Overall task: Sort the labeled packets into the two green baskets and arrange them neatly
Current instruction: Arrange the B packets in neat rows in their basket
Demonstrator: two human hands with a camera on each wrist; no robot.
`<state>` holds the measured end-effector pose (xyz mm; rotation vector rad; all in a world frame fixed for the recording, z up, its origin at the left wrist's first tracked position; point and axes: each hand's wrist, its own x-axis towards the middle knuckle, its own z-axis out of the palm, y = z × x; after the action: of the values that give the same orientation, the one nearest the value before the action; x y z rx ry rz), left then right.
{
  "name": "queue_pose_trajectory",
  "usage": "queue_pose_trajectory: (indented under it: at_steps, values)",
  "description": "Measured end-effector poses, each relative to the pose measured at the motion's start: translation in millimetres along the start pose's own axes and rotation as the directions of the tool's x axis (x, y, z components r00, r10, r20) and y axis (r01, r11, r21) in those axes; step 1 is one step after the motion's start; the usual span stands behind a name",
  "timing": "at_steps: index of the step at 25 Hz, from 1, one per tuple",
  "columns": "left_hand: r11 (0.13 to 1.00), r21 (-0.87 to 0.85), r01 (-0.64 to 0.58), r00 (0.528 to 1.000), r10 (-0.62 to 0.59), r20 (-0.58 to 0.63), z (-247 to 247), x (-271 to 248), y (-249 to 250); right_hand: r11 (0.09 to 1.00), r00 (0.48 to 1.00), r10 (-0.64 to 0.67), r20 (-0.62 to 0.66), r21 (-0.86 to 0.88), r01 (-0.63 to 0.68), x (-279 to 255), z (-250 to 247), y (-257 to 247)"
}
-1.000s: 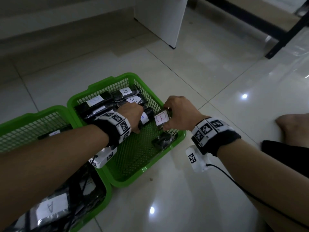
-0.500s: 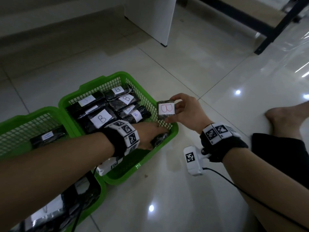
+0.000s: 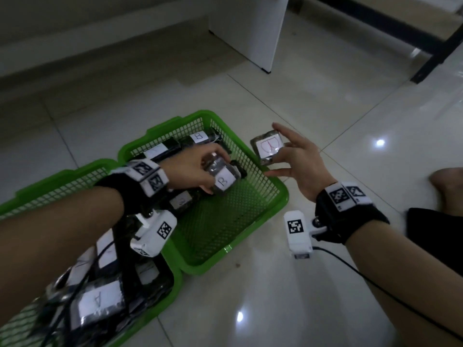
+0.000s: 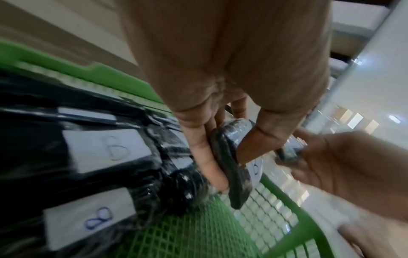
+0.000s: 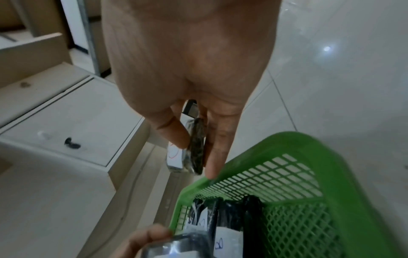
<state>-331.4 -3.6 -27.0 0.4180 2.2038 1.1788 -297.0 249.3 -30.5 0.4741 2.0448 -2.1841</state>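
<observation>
Two green baskets sit side by side on the tiled floor. The right basket [image 3: 273,194] holds several dark packets with white B labels along its far left side. The left basket [image 3: 160,314] holds packets labelled A [image 3: 100,303]. My left hand [image 3: 198,169] pinches a B packet [image 3: 223,177] above the right basket's floor; the left wrist view shows the thumb and fingers [image 4: 209,157] round that packet [image 4: 232,165]. My right hand [image 3: 295,159] pinches another dark packet with a red B label [image 3: 269,149] just outside the basket's right rim, seen edge-on as the packet [image 5: 196,148].
A white cabinet [image 3: 250,28] stands at the back, and a black frame leg [image 3: 436,56] at the far right. A bare foot [image 3: 448,186] and dark clothing [image 3: 436,229] lie to the right. The right basket's near half [image 3: 225,226] shows bare mesh.
My left hand has lifted a B packet from the basket's near right corner and carried it up. My right hand has moved its red-labelled packet right, outside the rim.
</observation>
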Motion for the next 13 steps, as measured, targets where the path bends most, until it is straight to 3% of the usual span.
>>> queue_pose_trajectory:
  at_steps: [3,9,11,13]
  values:
    - [0.962,-0.267,0.053,0.986,-0.093,-0.137,-26.5,-20.3,-8.6,0.998,0.999,0.011,0.038,-0.065,-0.008,2.1,19.1,-0.3]
    - [0.848,-0.528,0.05,0.943,-0.215,-0.255,-53.4,-42.0,-26.0,0.992,0.994,0.109,-0.016,-0.058,-0.11,-3.4,60.7,7.9]
    - [0.87,-0.491,0.035,0.892,-0.249,-0.377,-60.9,-46.9,-29.8,0.986,0.985,0.165,-0.06,0.021,-0.164,-4.7,67.3,6.8]
    - [0.926,-0.374,0.05,0.799,-0.262,-0.542,-71.4,-50.9,-37.9,0.987,0.986,0.157,-0.051,0.036,-0.155,-4.5,72.2,4.8]
